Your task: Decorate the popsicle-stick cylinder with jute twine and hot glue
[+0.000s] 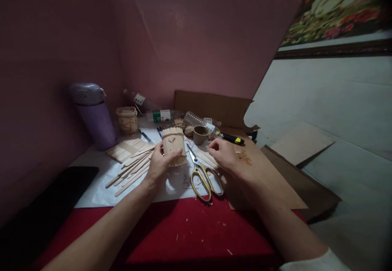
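My left hand (159, 167) is wrapped round a small wooden cup (173, 144) with a scalloped rim and a small V-shaped mark on its side. To the right, my right hand (223, 153) has thumb and fingers pinched together near a small brown pot (200, 135); a tiny pale bit shows at the fingertips, too small to name. Between the hands, gold-handled scissors (203, 175) lie partly open on the white sheet. Loose wooden sticks (134, 173) are spread left of my left hand.
A purple tumbler (96, 120) and a second wooden cup (127, 121) stand at the left. Clear plastic bottles (196, 120) lie behind the cup. A black-and-yellow cutter (232, 138) rests beyond my right hand, near brown cardboard (275, 181). Small scraps dot the red cloth (196, 238).
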Action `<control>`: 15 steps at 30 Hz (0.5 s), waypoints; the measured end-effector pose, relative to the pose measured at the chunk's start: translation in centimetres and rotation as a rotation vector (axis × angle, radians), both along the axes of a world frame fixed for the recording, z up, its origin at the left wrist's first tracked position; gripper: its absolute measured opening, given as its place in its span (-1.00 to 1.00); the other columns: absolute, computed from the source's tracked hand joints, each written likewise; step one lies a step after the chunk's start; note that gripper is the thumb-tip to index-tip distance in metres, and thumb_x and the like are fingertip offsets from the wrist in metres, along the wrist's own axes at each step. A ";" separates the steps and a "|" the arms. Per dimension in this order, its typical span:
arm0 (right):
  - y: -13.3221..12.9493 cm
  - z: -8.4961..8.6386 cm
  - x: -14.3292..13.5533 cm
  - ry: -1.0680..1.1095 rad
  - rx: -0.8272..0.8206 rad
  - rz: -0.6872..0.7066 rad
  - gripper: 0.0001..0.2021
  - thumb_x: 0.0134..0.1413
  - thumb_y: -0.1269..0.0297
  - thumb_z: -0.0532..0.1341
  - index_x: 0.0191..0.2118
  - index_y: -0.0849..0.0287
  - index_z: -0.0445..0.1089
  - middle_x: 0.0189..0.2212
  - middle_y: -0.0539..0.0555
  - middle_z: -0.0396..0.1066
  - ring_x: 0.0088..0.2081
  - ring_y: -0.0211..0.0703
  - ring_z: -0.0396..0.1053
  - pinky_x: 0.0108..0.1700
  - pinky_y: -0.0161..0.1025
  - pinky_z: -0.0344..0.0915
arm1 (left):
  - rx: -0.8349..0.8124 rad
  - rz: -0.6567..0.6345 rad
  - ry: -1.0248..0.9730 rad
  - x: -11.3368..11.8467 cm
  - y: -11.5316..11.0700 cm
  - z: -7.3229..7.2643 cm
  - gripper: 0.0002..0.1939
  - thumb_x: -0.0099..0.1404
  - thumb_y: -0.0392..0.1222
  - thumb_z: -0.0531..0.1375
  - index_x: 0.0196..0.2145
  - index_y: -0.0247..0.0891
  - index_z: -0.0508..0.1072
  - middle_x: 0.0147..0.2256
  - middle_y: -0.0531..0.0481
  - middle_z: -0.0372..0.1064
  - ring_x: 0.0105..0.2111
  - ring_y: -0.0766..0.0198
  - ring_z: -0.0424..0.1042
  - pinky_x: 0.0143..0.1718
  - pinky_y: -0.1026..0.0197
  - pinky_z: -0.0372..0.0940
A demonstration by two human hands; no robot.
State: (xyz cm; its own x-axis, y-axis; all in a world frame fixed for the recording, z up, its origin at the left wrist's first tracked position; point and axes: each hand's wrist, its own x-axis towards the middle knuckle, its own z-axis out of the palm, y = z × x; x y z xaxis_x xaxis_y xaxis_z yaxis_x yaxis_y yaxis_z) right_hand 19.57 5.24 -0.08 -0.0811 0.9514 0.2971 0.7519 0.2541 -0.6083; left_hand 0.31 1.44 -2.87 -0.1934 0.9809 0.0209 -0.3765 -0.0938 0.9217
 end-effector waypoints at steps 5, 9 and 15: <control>1.0 -2.3 0.4 -0.151 -0.010 0.006 -0.83 -0.11 0.55 0.13 -0.51 0.19 0.42 -0.49 0.08 0.47 -0.40 -0.14 0.38 -0.35 -0.27 0.17 | -0.085 0.013 0.157 -0.2 0.3 -0.2 -0.35 -0.05 -0.10 0.41 -0.01 -0.29 0.33 -0.21 -0.17 0.46 -0.39 0.17 0.48 -0.45 0.17 0.41; 0.5 -3.1 0.2 -0.206 0.050 0.002 -0.83 0.02 0.50 0.12 -0.38 0.23 0.46 -0.32 0.20 0.49 -0.25 -0.02 0.41 -0.21 -0.17 0.20 | -0.135 0.021 0.254 -0.2 0.6 -0.3 -0.33 -0.03 -0.08 0.39 0.02 -0.28 0.32 -0.27 -0.15 0.47 -0.45 0.19 0.47 -0.49 0.20 0.37; -2.0 -2.8 -1.3 0.026 0.123 0.235 -0.77 0.17 0.17 0.17 -0.15 0.20 0.41 -0.25 0.15 0.48 -0.23 -0.08 0.43 -0.18 -0.20 0.29 | -0.090 0.087 0.310 0.7 0.4 -0.4 -0.23 0.02 -0.15 0.35 0.15 -0.31 0.19 -0.20 -0.18 0.47 -0.31 0.12 0.49 -0.37 0.19 0.38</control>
State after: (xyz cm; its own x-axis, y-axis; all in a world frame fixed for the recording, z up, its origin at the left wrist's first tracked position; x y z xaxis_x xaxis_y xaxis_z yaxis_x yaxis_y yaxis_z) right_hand 18.24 3.20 -2.92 -0.2861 0.8638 0.4147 0.6478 0.4932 -0.5806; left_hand 1.01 1.81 -3.26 -0.2742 0.9617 0.0057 -0.0708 -0.0262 0.9971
